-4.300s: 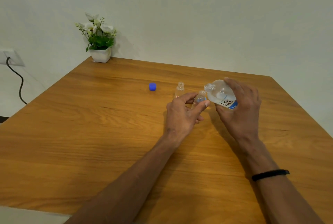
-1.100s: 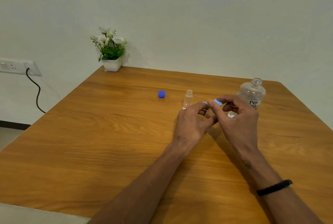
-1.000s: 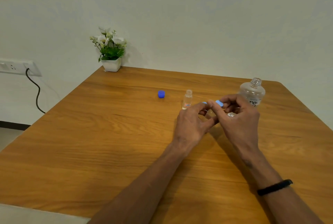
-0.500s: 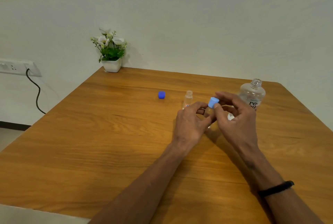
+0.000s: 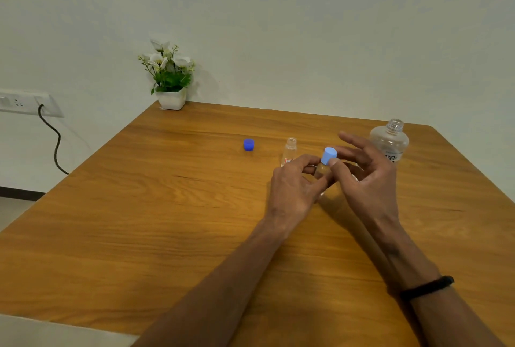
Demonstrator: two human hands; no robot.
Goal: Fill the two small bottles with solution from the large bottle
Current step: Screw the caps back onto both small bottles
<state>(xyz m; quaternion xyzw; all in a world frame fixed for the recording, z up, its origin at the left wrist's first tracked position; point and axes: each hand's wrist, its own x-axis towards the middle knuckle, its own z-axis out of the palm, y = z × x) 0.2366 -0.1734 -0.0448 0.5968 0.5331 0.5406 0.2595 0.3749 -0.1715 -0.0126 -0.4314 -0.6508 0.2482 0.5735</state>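
My left hand (image 5: 292, 183) grips a small clear bottle (image 5: 322, 170) that carries a light blue cap (image 5: 328, 155). My right hand (image 5: 365, 176) is beside it, thumb tip touching the cap's lower edge, the other fingers spread apart. A second small bottle (image 5: 289, 150) stands uncapped just behind my left hand. The large clear bottle (image 5: 389, 140) stands upright and uncapped at the far right, behind my right hand. A dark blue cap (image 5: 248, 144) lies alone on the wooden table (image 5: 139, 221).
A potted white-flower plant (image 5: 170, 79) stands at the table's far left corner against the wall. A wall socket with a black cable (image 5: 53, 137) is at the left. The table's right edge runs close to the large bottle.
The large bottle was set down upright at the right. The light blue cap went onto the small bottle in my left hand, and my right fingers have now spread off the cap.
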